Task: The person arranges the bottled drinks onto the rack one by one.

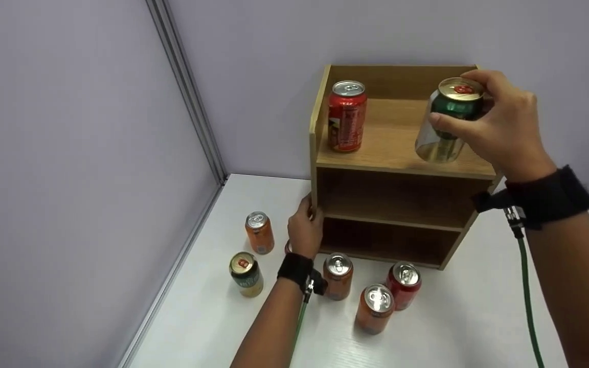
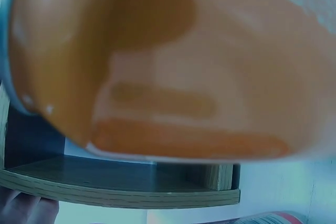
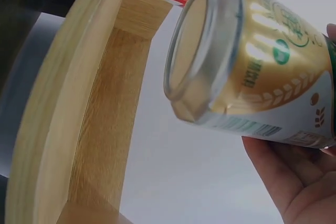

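Above the right side of the wooden shelf's point(image 1: 402, 171) top board, my right hand point(image 1: 504, 120) grips a green and gold can point(image 1: 458, 110) between thumb and fingers. The can hangs clear of the board, its gold bottom point(image 3: 190, 43) facing the shelf in the right wrist view. A red can point(image 1: 347, 120) stands upright at the left of the top board. My left hand point(image 1: 306, 232) holds the shelf's left side panel; its fingers point(image 2: 37, 211) show at the wood's edge in the left wrist view. A close orange can point(image 2: 173, 66) fills most of that view.
On the white table point(image 1: 212, 327), an orange can point(image 1: 259, 234) and another green and gold can point(image 1: 247, 276) stand left of the shelf. In front are two orange cans point(image 1: 338, 278) point(image 1: 374, 312) and a red can point(image 1: 404, 289). A can partly hides behind the left hand.
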Demonstrator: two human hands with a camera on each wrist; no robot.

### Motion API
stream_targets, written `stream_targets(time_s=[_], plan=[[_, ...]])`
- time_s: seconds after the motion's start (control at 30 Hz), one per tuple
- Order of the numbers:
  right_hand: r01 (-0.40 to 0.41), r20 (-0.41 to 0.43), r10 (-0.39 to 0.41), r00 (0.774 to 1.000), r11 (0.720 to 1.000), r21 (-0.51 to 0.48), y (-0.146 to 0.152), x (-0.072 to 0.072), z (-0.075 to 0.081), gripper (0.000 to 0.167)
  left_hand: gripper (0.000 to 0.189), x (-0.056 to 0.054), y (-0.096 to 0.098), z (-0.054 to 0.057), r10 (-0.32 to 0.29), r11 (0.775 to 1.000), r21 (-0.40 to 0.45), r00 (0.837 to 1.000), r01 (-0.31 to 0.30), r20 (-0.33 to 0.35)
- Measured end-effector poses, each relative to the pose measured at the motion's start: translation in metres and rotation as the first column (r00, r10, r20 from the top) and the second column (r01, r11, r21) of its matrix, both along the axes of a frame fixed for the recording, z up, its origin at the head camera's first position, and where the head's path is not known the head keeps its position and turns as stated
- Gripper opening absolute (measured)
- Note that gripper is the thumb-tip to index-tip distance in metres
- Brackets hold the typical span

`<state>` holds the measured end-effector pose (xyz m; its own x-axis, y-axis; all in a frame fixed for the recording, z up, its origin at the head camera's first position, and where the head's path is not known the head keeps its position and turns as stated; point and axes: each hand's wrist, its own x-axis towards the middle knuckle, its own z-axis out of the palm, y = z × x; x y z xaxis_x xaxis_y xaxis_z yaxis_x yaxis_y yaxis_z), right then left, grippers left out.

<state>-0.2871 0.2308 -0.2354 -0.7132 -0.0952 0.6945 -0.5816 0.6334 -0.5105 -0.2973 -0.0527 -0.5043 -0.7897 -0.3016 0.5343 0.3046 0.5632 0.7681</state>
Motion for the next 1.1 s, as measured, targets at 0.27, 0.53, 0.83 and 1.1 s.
stream_targets(time_s=[0.27,0.53,0.83,1.1], plan=[[0.005,0.058,-0.006,0.998,1.000,0.022,-0.010,-0.024,-0.002,0.068,0.036,-0.001,0.003,0.000,0.012,1.000,0.018,1.000,-0.012,0.004],[0.032,0.124,-0.039,0.992,0.998,0.059,-0.008,-0.036,-0.005,0.075,0.036,0.003,0.010,0.001,-0.025,1.000,0.011,0.999,0.025,0.022],[0.009,0.200,-0.020,0.980,0.998,0.057,-0.021,-0.048,-0.005,0.081,0.035,0.006,0.006,0.000,-0.022,1.000,-0.008,1.000,0.022,0.005],[0.002,0.224,-0.020,0.974,0.997,0.080,-0.027,-0.057,-0.007,0.084,0.035,0.006,0.004,0.000,-0.016,1.000,-0.007,1.000,0.016,-0.011]])
